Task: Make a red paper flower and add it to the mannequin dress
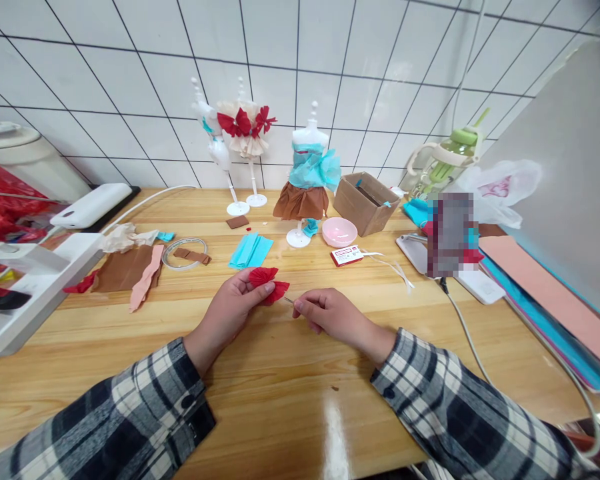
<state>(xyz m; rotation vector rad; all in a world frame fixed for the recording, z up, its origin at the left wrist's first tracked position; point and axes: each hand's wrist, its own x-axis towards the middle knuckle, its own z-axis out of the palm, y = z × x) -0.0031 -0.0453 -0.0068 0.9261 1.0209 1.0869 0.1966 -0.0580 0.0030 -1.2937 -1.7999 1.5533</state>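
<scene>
Between thumb and fingers, my left hand (pixel 233 305) pinches a pleated red crepe-paper piece (pixel 270 283), fanned out like a bow, above the wooden table. My right hand (pixel 330 310) is closed on a thin wire (pixel 289 300) whose other end reaches the red paper; whether the wire passes through it I cannot tell. Behind my hands stands a small dress form (pixel 310 137) in a turquoise top and brown skirt. Folded turquoise paper (pixel 251 251) lies just beyond my left hand.
Two more small dress forms (pixel 254 177) (pixel 220 153) stand by the tiled wall. A pink bowl (pixel 339 232), a cardboard box (pixel 367 207) and a paper tag (pixel 347 256) are behind my right hand. Tape rolls (pixel 167 257) and paper scraps (pixel 120 270) lie left. Paper sheets (pixel 540 273) lie right.
</scene>
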